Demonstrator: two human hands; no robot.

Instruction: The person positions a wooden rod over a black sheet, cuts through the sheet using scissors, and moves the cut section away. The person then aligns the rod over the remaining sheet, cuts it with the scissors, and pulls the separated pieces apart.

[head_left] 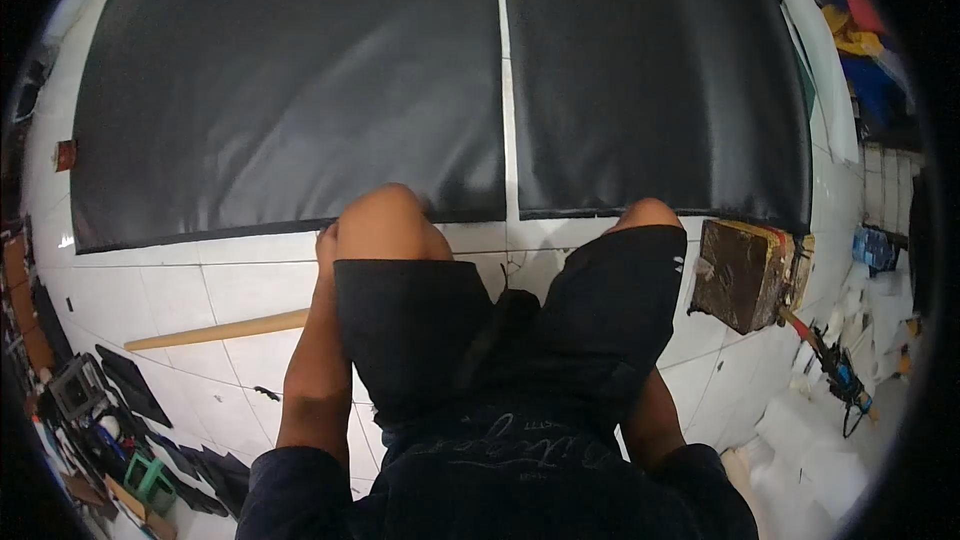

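Two large sheets of black, leather-like material lie flat on the floor, a wider left sheet [290, 80] and a narrower right sheet [650, 80], with a thin gap between them. My left arm reaches down outside my left knee. Only a sliver of my left hand [327, 242] shows beside the knee, near the front edge of the left sheet; its fingers are mostly hidden. Behind my right thigh my right forearm disappears, so that hand is out of sight. Both knees are bent close to the sheets' front edges.
On the white tiled floor [250, 285] lies a long tan stick [220, 330]. A worn brown block [735, 275] sits by the right sheet's corner. A green plastic stool [150, 483] and clutter stand lower left; white scraps [815, 455] are piled lower right.
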